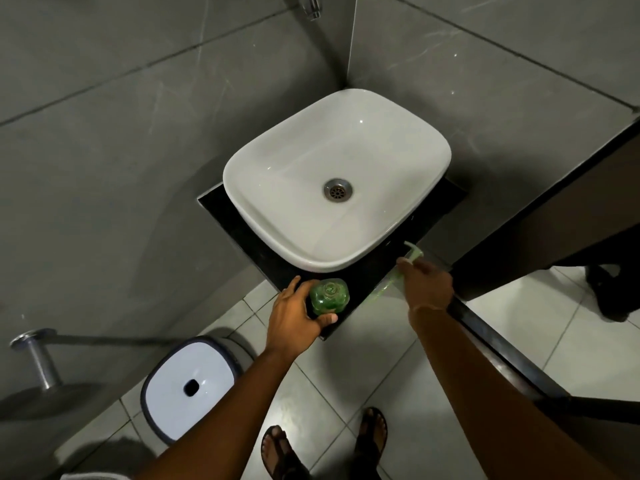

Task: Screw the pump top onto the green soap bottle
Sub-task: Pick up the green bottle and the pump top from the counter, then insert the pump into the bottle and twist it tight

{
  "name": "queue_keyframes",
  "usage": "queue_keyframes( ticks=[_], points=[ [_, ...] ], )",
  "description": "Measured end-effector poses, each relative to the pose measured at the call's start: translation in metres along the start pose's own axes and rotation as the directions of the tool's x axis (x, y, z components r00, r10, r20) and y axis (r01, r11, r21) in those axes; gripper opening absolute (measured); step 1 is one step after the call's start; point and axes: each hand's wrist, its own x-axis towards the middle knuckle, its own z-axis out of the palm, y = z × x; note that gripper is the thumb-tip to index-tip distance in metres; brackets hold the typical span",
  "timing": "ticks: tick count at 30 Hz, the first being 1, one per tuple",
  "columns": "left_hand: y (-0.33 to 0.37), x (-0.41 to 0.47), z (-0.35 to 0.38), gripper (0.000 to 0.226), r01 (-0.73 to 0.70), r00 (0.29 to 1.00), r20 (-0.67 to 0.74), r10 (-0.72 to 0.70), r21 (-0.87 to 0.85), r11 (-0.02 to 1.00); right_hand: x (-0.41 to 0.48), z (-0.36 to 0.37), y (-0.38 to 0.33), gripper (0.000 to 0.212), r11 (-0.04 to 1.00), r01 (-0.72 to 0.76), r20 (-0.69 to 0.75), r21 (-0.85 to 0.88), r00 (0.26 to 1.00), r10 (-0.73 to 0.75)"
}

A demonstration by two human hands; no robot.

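The green soap bottle (329,296) stands upright on the front corner of the black counter (367,277), its mouth uncovered. My left hand (298,315) wraps around the bottle's left and near sides. My right hand (427,284) holds the pale green pump top (414,251) over the counter's right edge. The pump's nozzle points away from me, and its clear dip tube (382,289) trails down to the left, towards the bottle. Pump and bottle are apart.
A white basin (277,161) fills most of the counter behind the bottle. A chrome tap (311,6) juts from the grey wall above. A white bin with a dark rim (188,382) stands on the tiled floor to the left. A dark partition edge (502,362) runs along the right.
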Motion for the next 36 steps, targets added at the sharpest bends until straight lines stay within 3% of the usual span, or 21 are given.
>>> queue_keyframes(
  ticks=[4, 7, 9, 14, 20, 28, 36],
  points=[
    [0.001, 0.0, -0.003, 0.078, -0.009, 1.0, 0.027, 0.009, -0.011, 1.0, -0.062, -0.036, -0.023, 0.031, 0.931, 0.303, 0.019, 0.202, 0.95, -0.313],
    [0.0, 0.0, -0.003, 0.075, -0.009, 1.0, 0.029, 0.01, -0.027, 1.0, -0.098, -0.041, -0.039, 0.034, 0.812, 0.55, 0.12, 0.194, 0.808, -0.576],
    [0.0, 0.0, -0.003, 0.078, -0.005, 1.0, 0.023, 0.005, -0.02, 1.0, -0.108, -0.033, -0.045, 0.028, 0.757, 0.62, 0.179, 0.205, 0.737, -0.652],
    [-0.002, 0.001, -0.002, 0.08, -0.016, 1.0, 0.027, 0.016, -0.002, 1.0, -0.106, -0.01, -0.05, 0.039, 0.704, 0.704, 0.213, 0.093, 0.677, -0.704],
    [-0.004, 0.003, -0.003, 0.078, -0.015, 0.999, 0.049, 0.014, 0.011, 1.0, -0.094, 0.0, -0.038, 0.031, 0.653, 0.757, 0.189, -0.019, 0.644, -0.741],
    [-0.004, 0.005, -0.002, 0.074, -0.044, 0.998, 0.044, 0.044, 0.001, 0.999, -0.086, 0.025, 0.01, 0.038, 0.671, 0.739, 0.353, -0.057, 0.644, -0.679],
    [-0.004, 0.005, -0.004, 0.078, -0.058, 0.997, 0.06, 0.056, 0.027, 0.998, -0.072, 0.03, 0.017, 0.036, 0.572, 0.802, 0.437, -0.168, 0.581, -0.686]
  ],
)
